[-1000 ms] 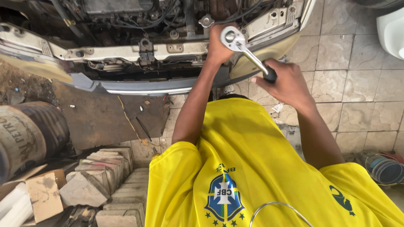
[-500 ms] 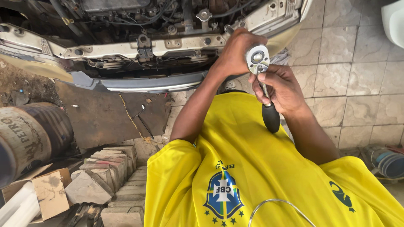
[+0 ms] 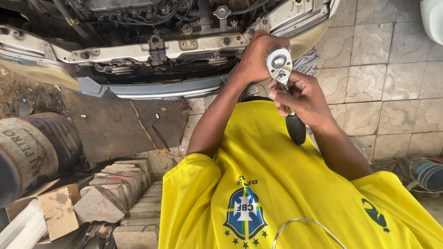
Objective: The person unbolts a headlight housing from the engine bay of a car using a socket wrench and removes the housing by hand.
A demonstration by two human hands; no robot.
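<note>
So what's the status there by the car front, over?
Right hand gripping ratchet wrench by its handle. Left hand cupped behind the wrench head, at the car's front panel. Nothing blocking the hands.

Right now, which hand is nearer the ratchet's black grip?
Right. The right hand wraps the ratchet shaft just above the black grip; the left hand sits up behind the ratchet head.

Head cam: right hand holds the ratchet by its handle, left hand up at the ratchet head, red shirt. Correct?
Not quite: the shirt is yellow, not red. The rest stands in the head view: the right hand holds the ratchet by its handle, and the left hand is up at the ratchet head by the car front.
</note>
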